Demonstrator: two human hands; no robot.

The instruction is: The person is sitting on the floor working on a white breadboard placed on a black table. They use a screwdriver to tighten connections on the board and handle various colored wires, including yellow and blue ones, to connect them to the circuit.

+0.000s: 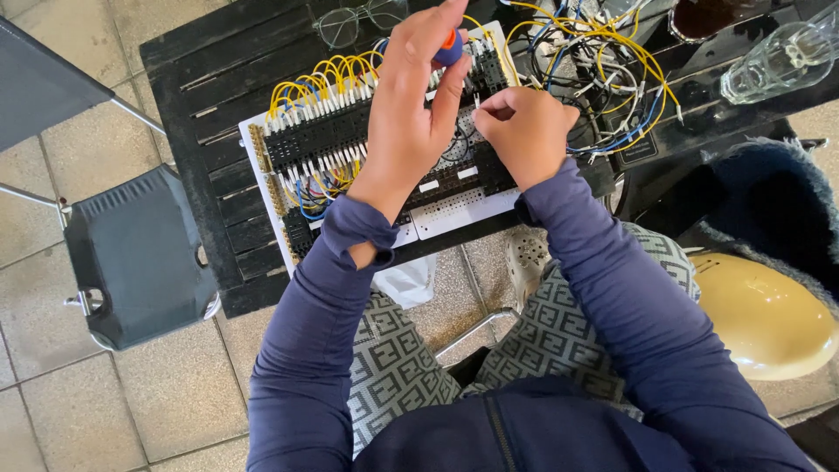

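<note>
The left hand grips a screwdriver by its orange-and-blue handle, held over the upper edge of the white terminal board. The right hand is closed in a pinch on a thin white wire end above the board's centre. The board lies on a black slatted table, with yellow and blue wires looped along its terminal rows. Eyeglasses lie beyond the board; a loose wire bundle lies to its right.
</note>
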